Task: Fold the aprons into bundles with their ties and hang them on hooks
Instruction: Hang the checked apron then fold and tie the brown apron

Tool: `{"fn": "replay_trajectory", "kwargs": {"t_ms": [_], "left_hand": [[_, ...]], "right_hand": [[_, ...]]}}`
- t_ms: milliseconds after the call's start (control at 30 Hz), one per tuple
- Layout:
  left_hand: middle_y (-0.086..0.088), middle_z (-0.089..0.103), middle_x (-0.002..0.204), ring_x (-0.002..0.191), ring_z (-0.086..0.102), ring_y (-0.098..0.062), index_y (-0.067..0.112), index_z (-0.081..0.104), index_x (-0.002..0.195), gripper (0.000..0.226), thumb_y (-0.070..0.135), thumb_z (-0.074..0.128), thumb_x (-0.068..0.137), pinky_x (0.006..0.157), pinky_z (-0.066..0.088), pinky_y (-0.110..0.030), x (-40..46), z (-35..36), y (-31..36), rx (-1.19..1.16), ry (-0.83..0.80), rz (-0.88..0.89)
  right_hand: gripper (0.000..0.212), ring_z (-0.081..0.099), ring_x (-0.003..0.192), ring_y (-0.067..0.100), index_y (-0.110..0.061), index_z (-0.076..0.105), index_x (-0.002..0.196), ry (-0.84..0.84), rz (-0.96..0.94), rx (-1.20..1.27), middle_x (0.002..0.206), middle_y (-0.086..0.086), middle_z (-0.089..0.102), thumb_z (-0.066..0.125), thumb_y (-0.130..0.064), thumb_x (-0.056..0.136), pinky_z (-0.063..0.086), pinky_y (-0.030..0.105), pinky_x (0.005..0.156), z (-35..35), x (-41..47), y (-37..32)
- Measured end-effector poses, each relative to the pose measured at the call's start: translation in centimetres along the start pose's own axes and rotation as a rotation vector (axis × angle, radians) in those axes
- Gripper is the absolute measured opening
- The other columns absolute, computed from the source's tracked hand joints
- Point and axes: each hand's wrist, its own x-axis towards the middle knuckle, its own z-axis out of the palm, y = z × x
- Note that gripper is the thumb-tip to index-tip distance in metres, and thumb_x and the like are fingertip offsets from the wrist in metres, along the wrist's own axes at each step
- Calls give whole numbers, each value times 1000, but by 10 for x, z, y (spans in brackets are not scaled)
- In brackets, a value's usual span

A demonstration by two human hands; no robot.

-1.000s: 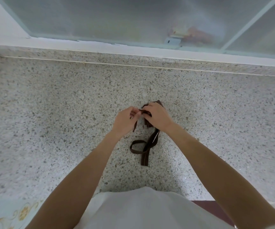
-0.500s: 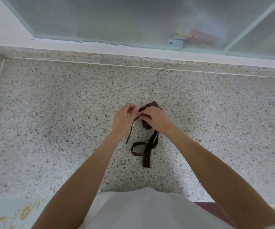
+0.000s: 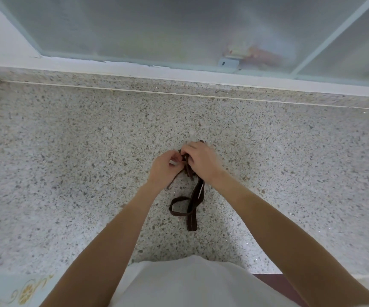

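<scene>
A speckled stone surface (image 3: 72,173) fills most of the view, and the work sits a little past its middle, toward one o'clock. There the left hand (image 3: 164,168) and the right hand (image 3: 201,161) meet, knuckles up, over a small dark brown apron bundle (image 3: 189,171), most of which is hidden beneath them. The left fingers (image 3: 174,156) are curled and pinch a thin brown strap end at the bundle's nine o'clock side; that strap runs down toward seven o'clock under the left wrist. The right fingers (image 3: 190,149) are curled over the top of the bundle and press it down, gripping the cloth.

From under the right hand the ties (image 3: 193,207) trail toward six o'clock across the surface, lying flat, with one loop curling out to eight o'clock and a doubled end pointing at the person's white garment (image 3: 190,284).

At twelve o'clock, beyond the surface's far edge, stands a frosted window (image 3: 157,29) with a pale frame; a blurred reddish shape shows behind the glass at one o'clock.
</scene>
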Motion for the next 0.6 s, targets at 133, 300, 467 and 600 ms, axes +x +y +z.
{"fn": "replay_trajectory", "kwargs": {"t_ms": [133, 300, 467, 600], "left_hand": [[6, 63, 85, 80, 58, -4, 13, 62, 89, 8, 7, 56, 87, 69, 41, -4, -8, -2, -1, -90, 19, -43], [4, 66, 85, 79, 62, -7, 20, 59, 97, 12, 11, 58, 90, 71, 45, -8, -11, -13, -5, -185, -5, -41], [7, 67, 89, 83, 63, -7, 18, 65, 97, 14, 8, 60, 88, 76, 45, -9, -9, -24, -8, -103, -111, 116], [1, 63, 91, 84, 60, -15, 13, 62, 96, 7, 15, 59, 89, 77, 48, -24, -5, -35, -9, 123, -229, 160]], "right_hand": [[16, 60, 73, 23, -10, 63, 87, 111, -112, -145, 88, 5, 62, 61, 1, 76, 45, 29, 38, 10, -6, -3], [14, 58, 68, 19, -11, 63, 87, 136, -151, -85, 85, 7, 56, 64, 0, 78, 41, 28, 35, 9, -8, -2], [13, 56, 66, 18, -13, 65, 81, 181, -181, 13, 81, 3, 58, 53, -11, 84, 46, 31, 42, 11, -12, 1], [15, 59, 68, 18, -16, 68, 82, 180, -208, 4, 81, -1, 62, 53, -14, 84, 46, 30, 43, 12, -15, 1]]}}
